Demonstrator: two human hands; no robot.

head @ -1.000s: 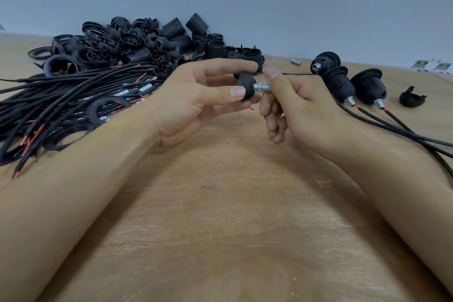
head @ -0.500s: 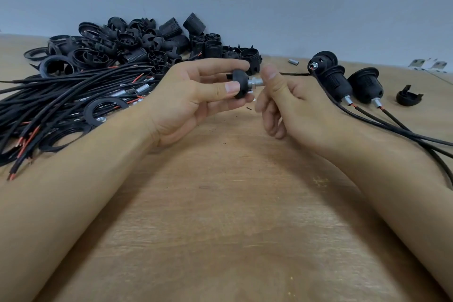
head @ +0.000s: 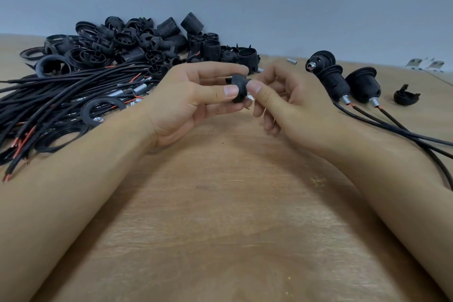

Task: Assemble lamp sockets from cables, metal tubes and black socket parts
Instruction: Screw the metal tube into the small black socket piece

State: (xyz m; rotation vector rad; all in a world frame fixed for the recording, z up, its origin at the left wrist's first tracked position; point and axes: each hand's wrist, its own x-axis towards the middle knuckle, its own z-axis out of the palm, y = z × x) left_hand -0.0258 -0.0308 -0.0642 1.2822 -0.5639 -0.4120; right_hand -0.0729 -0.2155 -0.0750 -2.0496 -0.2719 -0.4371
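Note:
My left hand (head: 193, 103) pinches a small black socket cap (head: 239, 88) between thumb and fingers, above the middle of the wooden table (head: 220, 216). My right hand (head: 282, 103) pinches the short metal tube (head: 250, 98) that sticks out of the cap; the thumb and forefinger hide most of the tube. A heap of black socket parts (head: 137, 44) lies at the back left. In front of the heap lies a bundle of black cables (head: 56, 95) with red wire ends and several metal tubes among them.
Three assembled sockets on cables (head: 343, 81) lie at the right, their cables running off the right edge. A loose black cap (head: 405, 97) sits further right. A single metal tube (head: 291, 61) lies at the back. Black rings (head: 103, 109) lie among the cables.
Both hands have sunk slightly toward the table. The right fingers have closed in over the tube, so less of its metal shows than before.

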